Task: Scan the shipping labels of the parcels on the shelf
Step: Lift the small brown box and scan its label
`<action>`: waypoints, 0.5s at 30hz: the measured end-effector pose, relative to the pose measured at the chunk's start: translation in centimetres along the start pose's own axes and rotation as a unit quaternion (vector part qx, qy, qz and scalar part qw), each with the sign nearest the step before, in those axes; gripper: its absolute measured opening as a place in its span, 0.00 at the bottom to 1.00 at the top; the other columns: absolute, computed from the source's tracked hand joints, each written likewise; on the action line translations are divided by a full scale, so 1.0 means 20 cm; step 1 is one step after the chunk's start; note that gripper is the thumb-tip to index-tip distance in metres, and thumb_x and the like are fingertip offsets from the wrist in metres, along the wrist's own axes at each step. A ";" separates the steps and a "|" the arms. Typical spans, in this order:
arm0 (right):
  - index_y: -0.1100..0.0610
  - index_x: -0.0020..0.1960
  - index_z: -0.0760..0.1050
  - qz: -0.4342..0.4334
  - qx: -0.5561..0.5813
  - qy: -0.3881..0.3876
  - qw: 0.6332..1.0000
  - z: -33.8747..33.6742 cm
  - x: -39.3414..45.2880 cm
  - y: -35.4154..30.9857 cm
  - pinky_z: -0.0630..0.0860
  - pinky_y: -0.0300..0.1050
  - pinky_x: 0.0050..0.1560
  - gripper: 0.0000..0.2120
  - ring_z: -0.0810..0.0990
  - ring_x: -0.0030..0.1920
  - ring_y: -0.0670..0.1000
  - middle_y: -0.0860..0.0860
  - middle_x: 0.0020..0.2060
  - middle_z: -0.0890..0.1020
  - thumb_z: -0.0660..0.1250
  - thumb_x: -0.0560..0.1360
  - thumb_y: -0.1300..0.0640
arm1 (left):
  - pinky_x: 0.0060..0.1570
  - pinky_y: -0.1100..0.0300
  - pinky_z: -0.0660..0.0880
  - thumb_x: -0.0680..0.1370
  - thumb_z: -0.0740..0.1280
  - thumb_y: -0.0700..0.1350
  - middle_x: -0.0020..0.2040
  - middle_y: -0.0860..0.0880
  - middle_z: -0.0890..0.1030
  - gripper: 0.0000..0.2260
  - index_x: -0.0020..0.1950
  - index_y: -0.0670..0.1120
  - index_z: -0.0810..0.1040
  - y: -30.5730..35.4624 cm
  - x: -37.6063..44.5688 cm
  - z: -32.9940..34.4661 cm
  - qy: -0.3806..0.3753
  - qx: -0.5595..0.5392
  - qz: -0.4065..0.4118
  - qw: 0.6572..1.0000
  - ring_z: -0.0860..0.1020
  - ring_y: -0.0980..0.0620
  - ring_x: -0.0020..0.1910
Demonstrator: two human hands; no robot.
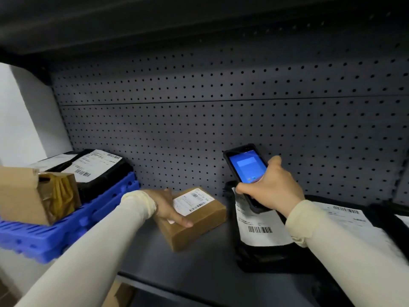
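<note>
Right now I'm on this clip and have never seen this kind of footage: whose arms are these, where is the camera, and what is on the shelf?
There is no machine here. A camera worn on a person's head looks down at their own two arms in cream sleeves. The right hand grips a handheld scanner with a lit blue screen. The left hand rests with straight fingers on a small brown box bearing a shipping label. On the grey shelf, a black mailer bag with a barcode label lies under the scanner. At left, a blue crate carries a cardboard box and another black bag.
</note>
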State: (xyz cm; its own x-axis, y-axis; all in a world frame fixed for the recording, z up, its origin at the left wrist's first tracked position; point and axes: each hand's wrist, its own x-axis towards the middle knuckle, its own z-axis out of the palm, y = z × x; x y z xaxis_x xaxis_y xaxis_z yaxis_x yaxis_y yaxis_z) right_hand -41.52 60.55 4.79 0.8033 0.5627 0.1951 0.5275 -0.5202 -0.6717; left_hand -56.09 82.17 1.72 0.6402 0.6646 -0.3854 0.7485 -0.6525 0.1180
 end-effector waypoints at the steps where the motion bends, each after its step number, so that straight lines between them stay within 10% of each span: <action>1: 0.60 0.68 0.59 0.002 -0.003 0.005 1.000 0.01 -0.01 -0.02 0.71 0.47 0.38 0.44 0.78 0.50 0.56 0.53 0.49 0.79 0.75 0.62 0.43 | 0.67 0.58 0.67 0.57 0.72 0.72 0.65 0.53 0.74 0.47 0.70 0.51 0.67 0.00 0.00 0.00 -0.006 -0.002 0.014 1.000 0.72 0.50 0.64; 10: 0.58 0.70 0.58 0.014 -0.015 0.032 0.999 0.09 -0.07 -0.11 0.75 0.49 0.42 0.46 0.79 0.49 0.54 0.52 0.48 0.80 0.76 0.61 0.42 | 0.46 0.58 0.79 0.53 0.78 0.65 0.42 0.54 0.85 0.30 0.47 0.47 0.81 -0.14 0.05 -0.07 -0.008 -0.147 0.071 0.987 0.83 0.52 0.45; 15: 0.57 0.70 0.57 0.019 -0.019 0.043 0.999 0.09 -0.10 -0.13 0.75 0.48 0.42 0.46 0.78 0.49 0.53 0.52 0.47 0.80 0.76 0.61 0.43 | 0.53 0.56 0.79 0.62 0.76 0.62 0.44 0.53 0.85 0.23 0.48 0.50 0.80 -0.17 0.06 -0.07 0.000 -0.198 0.109 0.974 0.83 0.52 0.48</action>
State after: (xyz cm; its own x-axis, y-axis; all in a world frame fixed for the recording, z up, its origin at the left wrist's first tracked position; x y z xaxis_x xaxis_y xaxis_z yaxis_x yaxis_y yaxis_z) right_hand -45.02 61.94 4.95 0.8425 0.4857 0.2329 0.5057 -0.5646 -0.6523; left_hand -57.68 85.67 2.23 0.7917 0.5255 -0.3116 0.6023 -0.5863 0.5418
